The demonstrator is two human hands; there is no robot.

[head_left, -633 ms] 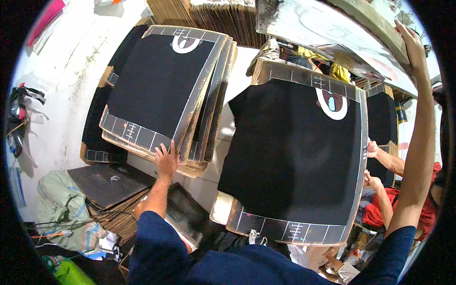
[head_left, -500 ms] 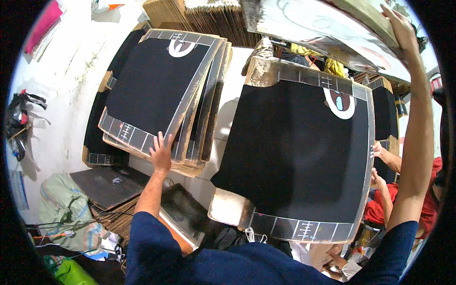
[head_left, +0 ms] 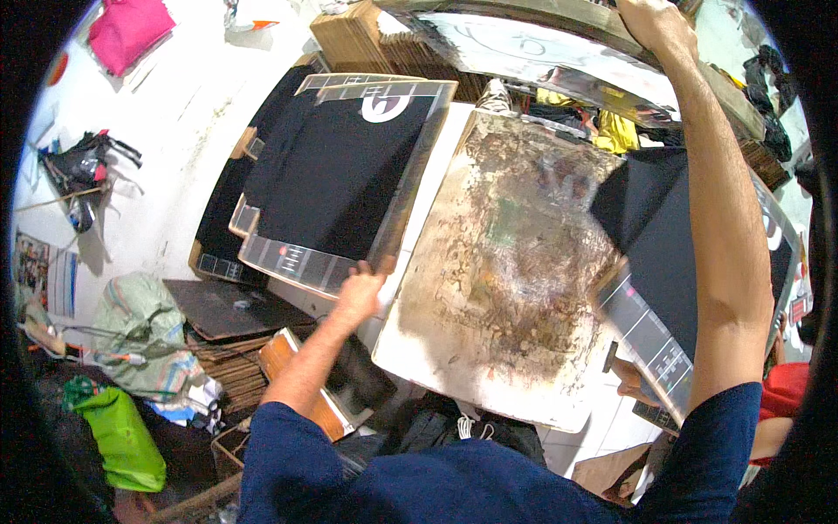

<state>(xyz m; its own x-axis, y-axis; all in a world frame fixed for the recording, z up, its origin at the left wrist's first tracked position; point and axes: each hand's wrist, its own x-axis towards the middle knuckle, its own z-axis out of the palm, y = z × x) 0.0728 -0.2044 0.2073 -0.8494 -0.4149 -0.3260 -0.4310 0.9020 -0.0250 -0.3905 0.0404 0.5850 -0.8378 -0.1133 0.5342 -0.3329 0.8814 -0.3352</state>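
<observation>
My left hand (head_left: 361, 290) is at the near right corner of a flat board (head_left: 297, 266) covered with black cloth (head_left: 327, 175). Its fingers curl over the board's edge, slightly blurred. The cloth bears a white-ringed round print at its far end. High at the right, my right hand (head_left: 659, 31) is wrapped around the wooden bar of a raised screen-printing frame (head_left: 541, 28). Between my arms lies a stained, paint-crusted work board (head_left: 506, 262). Another cloth-covered board (head_left: 655, 341) sits tilted at the right, partly behind my right forearm.
A co-worker's hand (head_left: 633, 384) is beside the tilted board, with a red sleeve (head_left: 786, 393) farther right. Stacked boards (head_left: 231, 375) and a pale sack (head_left: 135, 323) stand at the left. A green bag (head_left: 122, 437) lies near left, and more stacked boards (head_left: 349, 39) stand at the back.
The cloth-covered board in the middle has shifted right off the stained work board. My left hand has closed on the left board's corner. In the picture, my right hand is farther left.
</observation>
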